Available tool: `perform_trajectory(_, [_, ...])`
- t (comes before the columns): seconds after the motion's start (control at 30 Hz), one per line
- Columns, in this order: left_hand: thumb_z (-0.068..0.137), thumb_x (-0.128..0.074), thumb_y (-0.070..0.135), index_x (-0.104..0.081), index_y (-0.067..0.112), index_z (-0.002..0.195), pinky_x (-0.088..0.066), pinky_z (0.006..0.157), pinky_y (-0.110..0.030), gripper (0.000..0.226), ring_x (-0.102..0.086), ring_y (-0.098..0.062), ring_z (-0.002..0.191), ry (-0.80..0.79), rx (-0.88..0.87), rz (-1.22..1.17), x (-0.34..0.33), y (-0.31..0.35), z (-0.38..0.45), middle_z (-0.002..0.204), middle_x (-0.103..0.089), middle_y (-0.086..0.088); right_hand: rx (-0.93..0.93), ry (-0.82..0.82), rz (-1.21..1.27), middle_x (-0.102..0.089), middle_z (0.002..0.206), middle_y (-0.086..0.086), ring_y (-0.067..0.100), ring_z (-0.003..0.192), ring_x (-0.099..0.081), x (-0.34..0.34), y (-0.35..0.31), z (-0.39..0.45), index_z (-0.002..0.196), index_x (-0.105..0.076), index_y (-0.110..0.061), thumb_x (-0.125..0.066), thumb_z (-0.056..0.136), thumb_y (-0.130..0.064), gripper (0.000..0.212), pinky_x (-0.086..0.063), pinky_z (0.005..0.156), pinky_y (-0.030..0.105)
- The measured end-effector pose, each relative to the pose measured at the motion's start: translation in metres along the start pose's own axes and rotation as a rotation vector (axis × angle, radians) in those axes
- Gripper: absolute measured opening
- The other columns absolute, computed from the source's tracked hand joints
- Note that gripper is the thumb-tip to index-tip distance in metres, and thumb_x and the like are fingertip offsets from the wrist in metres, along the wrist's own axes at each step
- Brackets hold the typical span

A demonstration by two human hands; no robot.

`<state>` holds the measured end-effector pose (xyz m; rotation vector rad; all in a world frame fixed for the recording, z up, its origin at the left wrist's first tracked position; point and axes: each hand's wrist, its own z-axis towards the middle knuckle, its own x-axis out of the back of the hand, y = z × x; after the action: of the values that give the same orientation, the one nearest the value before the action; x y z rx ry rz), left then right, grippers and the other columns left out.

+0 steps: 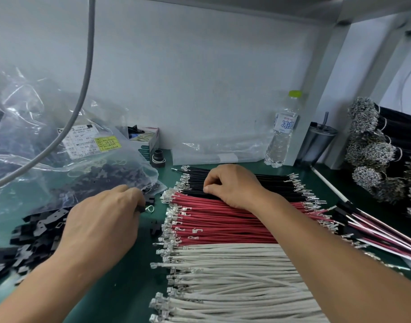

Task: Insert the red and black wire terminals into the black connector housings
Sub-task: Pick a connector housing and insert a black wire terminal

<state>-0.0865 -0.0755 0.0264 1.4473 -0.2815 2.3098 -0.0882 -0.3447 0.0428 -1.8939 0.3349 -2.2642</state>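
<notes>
Green matting covers the table (127, 276), and on it I see three flat rows of cut wires with metal terminals at both ends: black insulated wires (276, 183) at the far side, red insulated wires (223, 217) in the middle, white insulated wires (234, 276) nearest to me. My right hand (232, 186) lies on the border of the black and red rows, its fingers curled down into the black wires; I cannot tell if it really pinches one. My left hand (106, 220) is at the left of the rows, fingers bent around a small black plastic connector housing (142, 207) at its fingertips. More loose black connector housings (36, 238) lie in a heap left of this hand, partly under a clear plastic bag (60, 145) with a paper label. One clear water bottle (282, 134) with green cap stands at the back wall
</notes>
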Motion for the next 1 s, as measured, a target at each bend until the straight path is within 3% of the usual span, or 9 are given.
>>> perform_trajectory(0.13, [0.086, -0.075, 0.022, -0.072, 0.034, 0.094, -0.04, 0.048, -0.024, 0.015, -0.073, -0.017, 0.07, 0.09, -0.011, -0.095, -0.001, 0.004, -0.002, 0.086, -0.076, 0.017, -0.03, -0.014, -0.008, -0.069, 0.118, -0.011, 0.014, 0.108, -0.062, -0.002, -0.002, 0.002, 0.118, -0.069, -0.035, -0.063, 0.096, -0.04, 0.024, -0.049, 0.088, 0.034])
perform_trajectory(0.27, [0.082, -0.08, 0.019, -0.075, 0.032, 0.092, -0.046, 0.05, -0.026, 0.017, -0.074, -0.019, 0.069, 0.145, -0.046, -0.165, 0.001, 0.007, -0.003, 0.085, -0.076, 0.017, -0.052, -0.058, 0.016, -0.067, 0.09, -0.019, 0.008, 0.091, -0.063, 0.001, -0.004, 0.007, 0.094, -0.074, -0.032, -0.07, 0.092, -0.034, 0.005, -0.045, 0.076, 0.029])
perform_trajectory(0.37, [0.081, -0.081, 0.016, -0.076, 0.03, 0.091, -0.049, 0.05, -0.026, 0.018, -0.073, -0.019, 0.066, 0.189, -0.067, -0.202, 0.001, 0.008, -0.005, 0.084, -0.076, 0.016, -0.008, -0.049, -0.009, -0.069, 0.09, -0.016, 0.009, 0.089, -0.065, 0.006, -0.008, 0.007, 0.09, -0.073, -0.031, -0.071, 0.091, -0.031, 0.003, -0.048, 0.077, 0.03])
perform_trajectory(0.53, [0.082, -0.083, 0.015, -0.079, 0.027, 0.098, -0.051, 0.055, -0.027, 0.021, -0.074, -0.02, 0.072, 0.247, -0.05, -0.28, 0.003, 0.01, -0.006, 0.091, -0.077, 0.013, 0.183, 0.191, -0.224, -0.073, 0.104, -0.003, 0.019, 0.097, -0.067, 0.023, -0.012, -0.008, 0.109, -0.074, -0.023, -0.064, 0.098, -0.024, 0.016, -0.053, 0.082, 0.033])
perform_trajectory(0.67, [0.083, -0.084, 0.014, -0.082, 0.025, 0.101, -0.05, 0.065, -0.026, 0.022, -0.073, -0.016, 0.076, 0.256, -0.008, -0.437, 0.006, 0.014, -0.006, 0.095, -0.076, 0.015, 0.375, 0.445, -0.359, -0.064, 0.088, 0.002, 0.024, 0.085, -0.059, 0.043, -0.018, -0.035, 0.107, -0.075, -0.016, -0.069, 0.09, -0.002, 0.023, -0.047, 0.058, 0.032])
perform_trajectory(0.73, [0.083, -0.083, 0.015, -0.082, 0.029, 0.099, -0.05, 0.068, -0.021, 0.021, -0.068, -0.003, 0.075, 0.237, 0.012, -0.569, 0.007, 0.018, -0.008, 0.092, -0.072, 0.025, 0.443, 0.559, -0.388, -0.061, 0.084, 0.002, 0.023, 0.079, -0.055, 0.045, -0.02, -0.054, 0.103, -0.075, -0.014, -0.072, 0.084, 0.004, 0.026, -0.043, 0.054, 0.031])
perform_trajectory(0.87, [0.079, -0.084, 0.01, -0.08, 0.039, 0.09, -0.046, 0.065, -0.004, 0.031, -0.066, 0.006, 0.072, 0.174, -0.004, -0.898, 0.009, 0.029, -0.013, 0.084, -0.073, 0.026, 0.468, 0.663, -0.302, -0.06, 0.084, 0.001, 0.019, 0.078, -0.053, 0.034, -0.023, -0.092, 0.104, -0.075, -0.013, -0.075, 0.086, 0.004, 0.024, -0.047, 0.059, 0.033])
perform_trajectory(0.93, [0.077, -0.085, 0.007, -0.081, 0.043, 0.086, -0.05, 0.065, -0.007, 0.037, -0.068, 0.001, 0.07, 0.148, -0.017, -1.024, 0.01, 0.033, -0.016, 0.083, -0.075, 0.022, 0.438, 0.684, -0.199, -0.059, 0.084, -0.001, 0.017, 0.076, -0.052, 0.027, -0.026, -0.107, 0.102, -0.076, -0.013, -0.074, 0.089, -0.001, 0.017, -0.046, 0.06, 0.03])
perform_trajectory(1.0, [0.076, -0.086, 0.013, -0.08, 0.049, 0.089, -0.059, 0.068, -0.019, 0.038, -0.072, -0.007, 0.072, 0.103, 0.0, -1.111, 0.011, 0.036, -0.018, 0.082, -0.077, 0.018, 0.399, 0.697, -0.069, -0.059, 0.084, -0.004, 0.015, 0.076, -0.052, 0.021, -0.028, -0.119, 0.098, -0.077, -0.014, -0.07, 0.093, -0.011, 0.009, -0.045, 0.063, 0.027])
